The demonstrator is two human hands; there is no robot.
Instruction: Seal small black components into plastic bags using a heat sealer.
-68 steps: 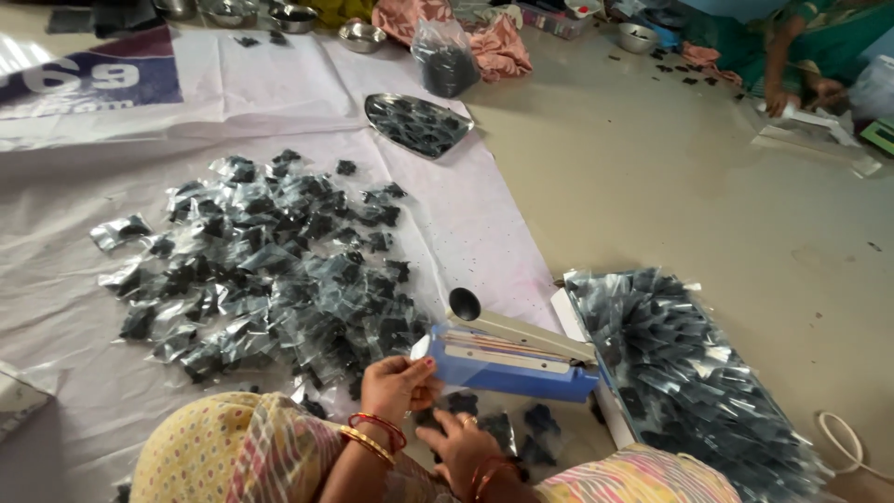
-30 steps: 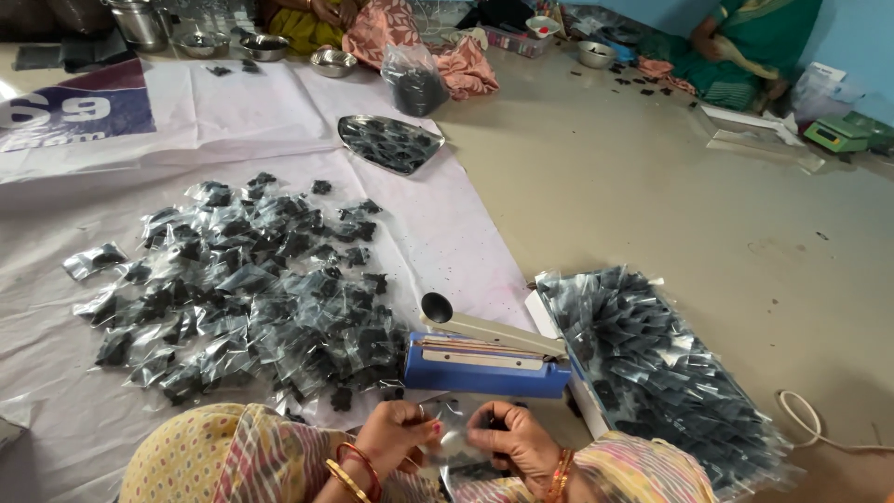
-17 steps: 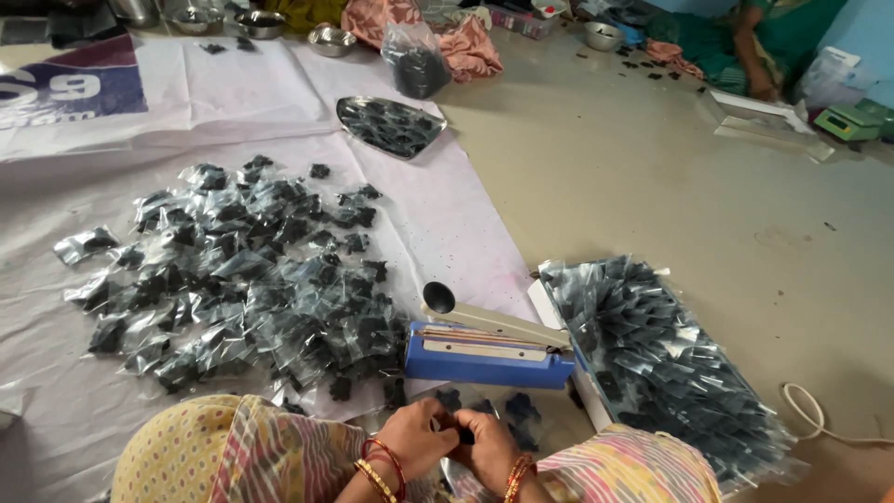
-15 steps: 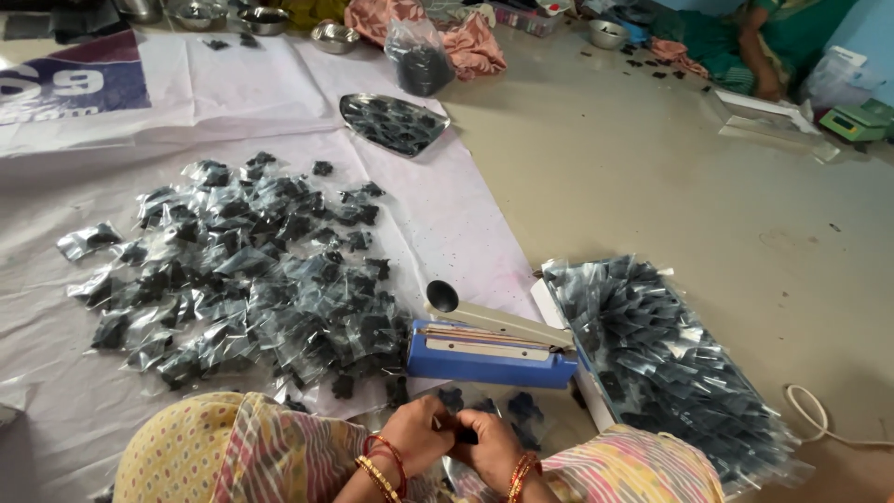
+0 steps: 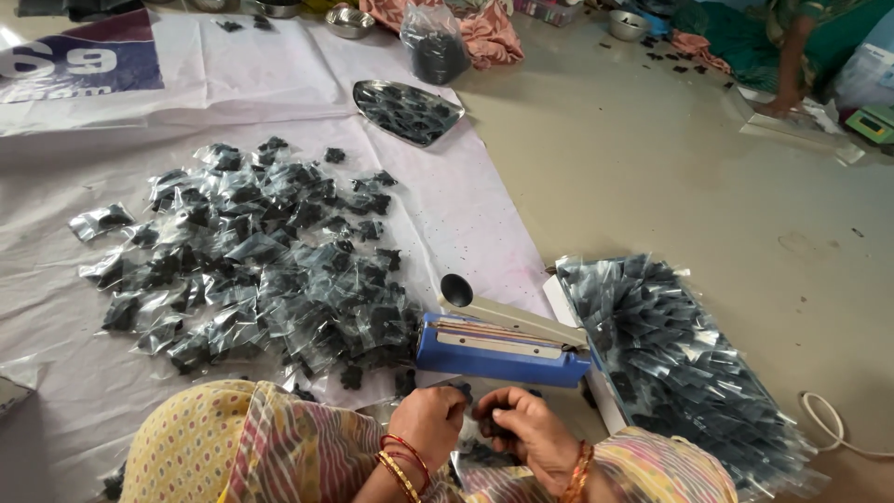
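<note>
My left hand (image 5: 430, 416) and my right hand (image 5: 521, 430) meet low in the view, just in front of a blue heat sealer (image 5: 503, 343) whose white arm stands raised. Both hands pinch one small clear packet of dark pieces (image 5: 468, 396) between them. A wide heap of small clear packets with dark contents (image 5: 251, 261) lies on the white sheet to the left. Another pile of such packets (image 5: 689, 363) fills a tray on the right of the sealer. My knees in yellow patterned cloth (image 5: 223, 452) hide the floor below my hands.
A metal plate with dark pieces (image 5: 407, 110) lies farther up the white sheet (image 5: 279, 84), next to a plastic bag of dark stuff (image 5: 435, 45) and steel bowls (image 5: 350, 20). Another person (image 5: 792, 47) sits at the top right by a small scale (image 5: 871, 123). A white cord (image 5: 833, 428) lies right.
My hands dropped from the sealer's front edge down toward my lap and came together on a packet. The camera shifted slightly, so the scene sits a little lower and farther right.
</note>
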